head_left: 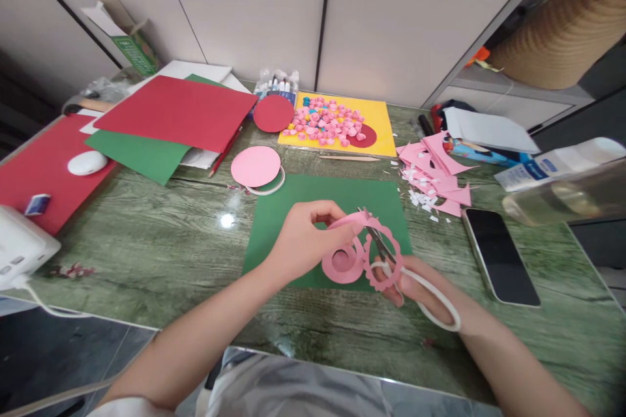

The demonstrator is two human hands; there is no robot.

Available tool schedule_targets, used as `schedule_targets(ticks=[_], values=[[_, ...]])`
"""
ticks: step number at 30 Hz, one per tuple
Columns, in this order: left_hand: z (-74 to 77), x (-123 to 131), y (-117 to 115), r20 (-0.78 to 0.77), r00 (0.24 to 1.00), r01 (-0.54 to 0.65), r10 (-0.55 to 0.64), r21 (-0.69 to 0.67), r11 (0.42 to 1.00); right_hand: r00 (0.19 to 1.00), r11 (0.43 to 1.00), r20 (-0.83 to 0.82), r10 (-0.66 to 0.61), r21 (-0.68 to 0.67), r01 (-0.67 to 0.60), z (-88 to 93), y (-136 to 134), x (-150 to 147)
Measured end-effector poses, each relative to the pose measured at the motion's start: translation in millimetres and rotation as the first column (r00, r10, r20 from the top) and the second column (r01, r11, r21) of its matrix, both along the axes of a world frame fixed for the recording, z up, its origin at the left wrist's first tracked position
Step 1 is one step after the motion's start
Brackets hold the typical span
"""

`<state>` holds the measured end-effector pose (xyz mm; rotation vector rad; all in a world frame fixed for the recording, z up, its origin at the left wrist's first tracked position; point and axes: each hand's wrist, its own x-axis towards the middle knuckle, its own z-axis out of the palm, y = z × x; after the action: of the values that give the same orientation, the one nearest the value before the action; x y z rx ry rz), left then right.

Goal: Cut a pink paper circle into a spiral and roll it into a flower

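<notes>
1. Beneath both hands, my view takes in a green wood-grained table (186, 254).
2. On it lies the green sheet (281, 212), my landmark, partly covered by the hands.
3. Beyond that sheet's far-left corner I see a red sheet (180, 111) atop other papers.
4. Past its far edge I find a yellow sheet (384, 120), bearing many pink paper curls (327, 124) and a red disc (369, 138).
5. Above the green sheet, the left hand (310, 238) pinches a pink paper spiral (328, 267) between thumb and fingers.
6. Over its near-right corner, the right hand (413, 287) grips scissors (386, 251) by white handles; I can't tell whether the blades are parted. A scalloped loop of the spiral surrounds them in my view.
7. Right of the green sheet I see a phone (501, 257), screen dark.
8. Just beyond its far-left corner sits a pink disc (255, 166), overlapping a pale ring (278, 184).
9. Near its far-right corner I spot white snippets (423, 199) beside pink scraps (435, 172).
</notes>
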<state>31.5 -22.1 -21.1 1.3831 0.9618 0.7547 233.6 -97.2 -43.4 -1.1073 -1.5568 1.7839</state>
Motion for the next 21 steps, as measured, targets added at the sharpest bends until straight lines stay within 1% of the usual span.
schedule_targets(ticks=[5, 9, 16, 21], values=[[-2.1, -0.5, 0.0, 0.006, 1.000, -0.010, 0.010, 0.010, 1.000, 1.000, 1.000, -0.001, -0.001, -0.001, 0.001, -1.7, -0.1, 0.2], [-3.1, -0.7, 0.9, 0.021, 1.000, -0.003, 0.003, -0.015, 1.000, 1.000, 1.000, 0.017, 0.016, 0.003, -0.016, -2.3, 0.1, 0.5], [-0.8, -0.4, 1.4, 0.007, 1.000, -0.019, 0.019, 0.001, 1.000, 1.000, 1.000, -0.001, 0.010, -0.018, -0.010, -5.3, -2.0, 2.8], [0.8, -1.0, 1.7, 0.024, 0.999, -0.024, 0.024, -0.014, 1.000, 1.000, 1.000, 0.013, 0.011, 0.001, -0.011, -4.3, -4.3, 3.1]])
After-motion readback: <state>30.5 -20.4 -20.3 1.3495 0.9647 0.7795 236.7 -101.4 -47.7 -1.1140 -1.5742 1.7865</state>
